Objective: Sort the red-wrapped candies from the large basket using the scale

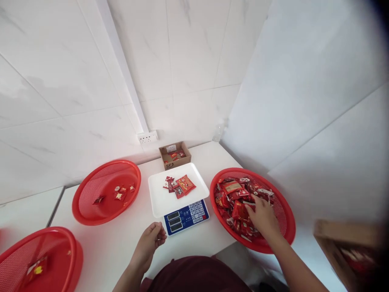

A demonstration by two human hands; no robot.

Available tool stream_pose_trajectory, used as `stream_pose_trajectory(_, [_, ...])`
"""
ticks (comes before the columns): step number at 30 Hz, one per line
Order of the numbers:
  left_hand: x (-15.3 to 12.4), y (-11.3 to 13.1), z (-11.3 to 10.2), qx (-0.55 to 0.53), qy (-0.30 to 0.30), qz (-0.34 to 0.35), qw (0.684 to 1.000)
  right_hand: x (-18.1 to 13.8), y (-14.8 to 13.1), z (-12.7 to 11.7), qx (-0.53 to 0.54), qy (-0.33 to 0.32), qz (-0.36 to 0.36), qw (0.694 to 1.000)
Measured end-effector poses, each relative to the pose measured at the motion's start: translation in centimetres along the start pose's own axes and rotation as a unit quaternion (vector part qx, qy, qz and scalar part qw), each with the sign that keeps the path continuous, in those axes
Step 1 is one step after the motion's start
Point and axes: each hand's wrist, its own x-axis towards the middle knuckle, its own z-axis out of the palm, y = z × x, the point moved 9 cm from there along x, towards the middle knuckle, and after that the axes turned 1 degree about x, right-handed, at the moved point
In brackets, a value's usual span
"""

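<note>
While L hand (151, 240) semi-fist nr scale (186, 217), R hand (263, 215) palm-down, half-spread, in basket (288, 221)

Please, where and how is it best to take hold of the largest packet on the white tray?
I would pinch the packet by its right edge, coming from the right: it seems to lie flat on the tray, that edge is free, and smaller packets crowd its left side.
</note>
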Motion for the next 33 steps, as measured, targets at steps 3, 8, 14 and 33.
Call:
stream_pose_trajectory(3, [-0.3, 0.3, 0.4, 0.008, -0.012, 0.003, 1.0, -0.2, -3.3, 2.0, -0.019, -0.023, -0.043, 0.999])
stream_pose_trajectory(8, [-0.6, 0.5, -0.6, 0.035, -0.014, 0.017, 0.999, -1.4, -4.3, 4.8, -0.052, -0.049, -0.049, 0.996])
stream_pose_trajectory(14, [-0.6, -1.1, -3.7, 0.051, -0.01, 0.011, 0.999, -2.7, -2.3, 5.4, -0.003, 0.002, -0.012, 1.0])
stream_pose_trajectory(33, [8.0, 1.9, -18.0, -0.394, 0.232, 0.021, 0.889, -5.8, -4.3, 6.2, 0.051, 0.004, 0.056, 0.997])
